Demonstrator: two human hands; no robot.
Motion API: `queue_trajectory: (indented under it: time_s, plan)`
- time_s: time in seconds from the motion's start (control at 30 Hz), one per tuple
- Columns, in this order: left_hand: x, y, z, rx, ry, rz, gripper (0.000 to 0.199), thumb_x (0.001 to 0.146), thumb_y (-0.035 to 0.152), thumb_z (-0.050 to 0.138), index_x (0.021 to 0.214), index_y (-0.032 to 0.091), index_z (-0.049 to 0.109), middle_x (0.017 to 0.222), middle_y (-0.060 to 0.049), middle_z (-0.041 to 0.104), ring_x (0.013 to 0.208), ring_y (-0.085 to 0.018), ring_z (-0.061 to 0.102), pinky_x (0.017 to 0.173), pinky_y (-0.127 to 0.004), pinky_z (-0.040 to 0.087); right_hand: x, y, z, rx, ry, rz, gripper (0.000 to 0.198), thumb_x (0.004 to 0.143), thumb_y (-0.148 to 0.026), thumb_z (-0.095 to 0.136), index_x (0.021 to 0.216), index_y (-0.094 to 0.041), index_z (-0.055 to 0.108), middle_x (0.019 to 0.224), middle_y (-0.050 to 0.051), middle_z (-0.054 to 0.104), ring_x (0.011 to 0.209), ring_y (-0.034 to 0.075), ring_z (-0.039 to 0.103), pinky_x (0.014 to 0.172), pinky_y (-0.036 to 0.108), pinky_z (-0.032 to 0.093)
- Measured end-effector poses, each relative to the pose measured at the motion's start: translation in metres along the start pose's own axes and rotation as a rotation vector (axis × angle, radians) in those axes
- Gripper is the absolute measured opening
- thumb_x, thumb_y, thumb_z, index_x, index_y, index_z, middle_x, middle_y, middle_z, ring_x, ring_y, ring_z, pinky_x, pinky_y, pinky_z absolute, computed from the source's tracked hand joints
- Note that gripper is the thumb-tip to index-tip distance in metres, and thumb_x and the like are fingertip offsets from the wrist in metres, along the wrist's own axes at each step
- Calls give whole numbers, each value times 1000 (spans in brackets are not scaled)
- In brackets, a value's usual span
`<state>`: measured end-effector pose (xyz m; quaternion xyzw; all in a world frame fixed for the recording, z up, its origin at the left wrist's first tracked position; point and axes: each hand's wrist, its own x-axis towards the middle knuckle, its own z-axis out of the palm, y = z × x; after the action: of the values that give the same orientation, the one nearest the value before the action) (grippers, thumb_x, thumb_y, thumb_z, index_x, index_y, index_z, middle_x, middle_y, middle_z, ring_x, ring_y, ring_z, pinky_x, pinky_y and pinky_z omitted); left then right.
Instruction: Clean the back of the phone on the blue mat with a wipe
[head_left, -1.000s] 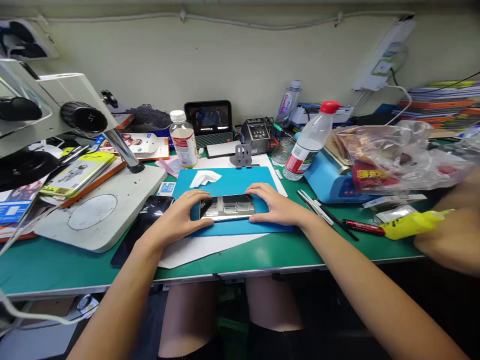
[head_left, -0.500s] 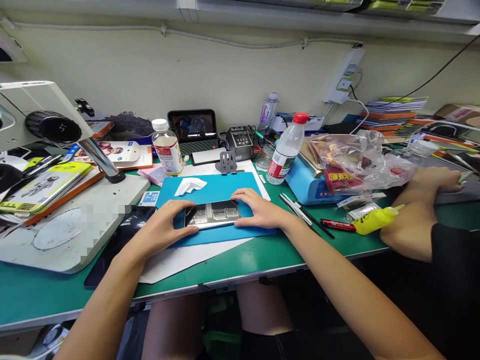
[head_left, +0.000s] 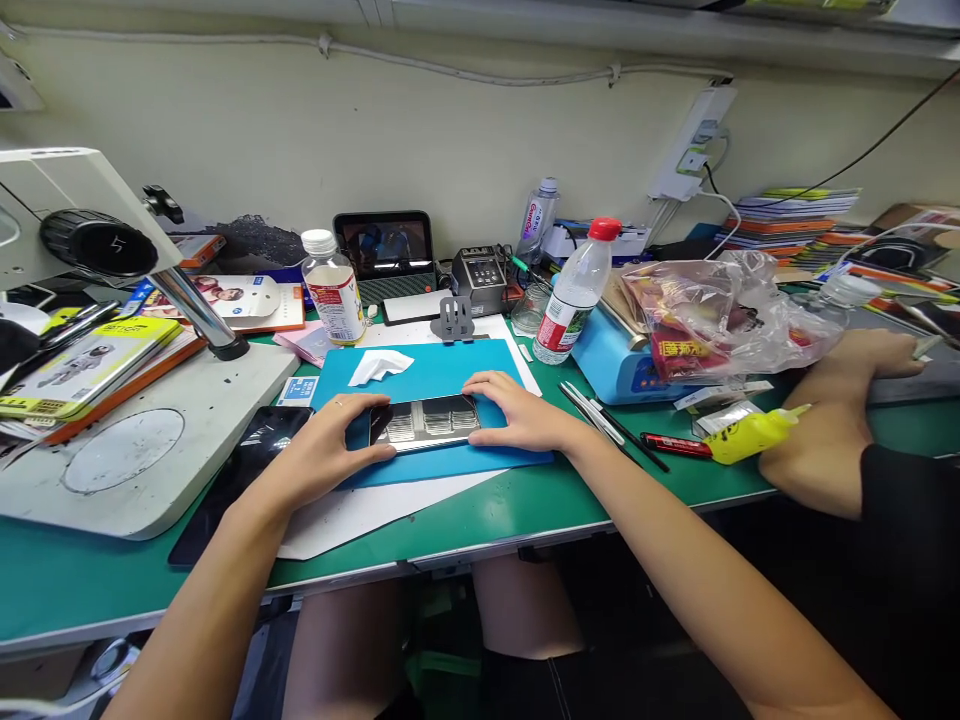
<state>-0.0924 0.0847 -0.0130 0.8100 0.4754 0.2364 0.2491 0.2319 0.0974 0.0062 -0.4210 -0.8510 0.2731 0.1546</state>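
Note:
A smartphone (head_left: 429, 424) with a dark, glossy face lies sideways over a blue mat (head_left: 450, 366), mirroring bright stripes from above. At its left end, my left hand (head_left: 330, 440) grips it between thumb and fingers. My right hand (head_left: 517, 415) holds the opposite end the same way, fingers on the far edge and thumb on the near one. Behind the phone, a crumpled white tissue (head_left: 380, 367) rests on the mat. Under the mat, a white sheet (head_left: 360, 525) sticks out. Partly below my left forearm is a larger dark glossy panel (head_left: 240, 480).
A microscope stand base (head_left: 225, 400) fills the left. Behind the mat stand a labelled bottle (head_left: 332, 290) and a small screen (head_left: 384, 250). To the right are a red-capped bottle (head_left: 577, 295), a blue machine (head_left: 611, 360), pens (head_left: 600, 415) and a yellow bottle (head_left: 750, 437). Another person's arm (head_left: 821, 430) rests far right.
Both hands keep their hold on the phone, which stays in nearly the same place. The whole view has shifted very slightly.

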Motion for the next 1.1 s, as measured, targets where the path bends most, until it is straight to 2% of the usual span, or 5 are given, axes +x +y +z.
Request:
queue_trajectory:
  time_s: [0.13, 0.37, 0.7, 0.83, 1.1]
  plan:
    - [0, 0, 1, 0, -1, -30, 66, 83, 63, 68, 135, 25, 57, 137, -10, 61, 130, -34, 54, 110, -50, 44, 1, 0, 0, 9, -7, 14, 66, 81, -59, 72, 135, -24, 57, 142, 12, 52, 137, 33, 46, 114, 53, 40]
    - [-1, -1, 0, 24, 18, 35, 61, 87, 59, 66, 137, 27, 55, 142, -9, 58, 133, -33, 52, 112, -49, 43, 1, 1, 0, 15, 10, -1, 66, 80, -60, 73, 134, -26, 58, 140, 12, 53, 135, 34, 47, 112, 55, 41]
    - [1, -1, 0, 14, 7, 31, 53, 88, 58, 66, 129, 26, 61, 135, -8, 63, 127, -33, 56, 108, -49, 45, 1, 1, 0, -7, -2, 3, 67, 82, -61, 70, 136, -24, 57, 141, 13, 53, 136, 33, 46, 113, 53, 41]
    - [1, 4, -2, 13, 2, 49, 51, 88, 54, 66, 131, 27, 60, 135, -8, 62, 129, -32, 54, 111, -50, 43, 2, 2, 0, -31, -4, -6, 77, 77, -64, 73, 141, -25, 53, 144, 13, 50, 139, 34, 44, 116, 55, 37]
    - [-2, 15, -8, 51, -29, 22, 69, 84, 49, 75, 143, 25, 48, 146, -10, 52, 138, -31, 44, 116, -47, 37, 5, 5, -2, -67, -22, 35, 83, 78, -68, 69, 145, -23, 49, 148, 15, 47, 142, 35, 41, 118, 53, 35]
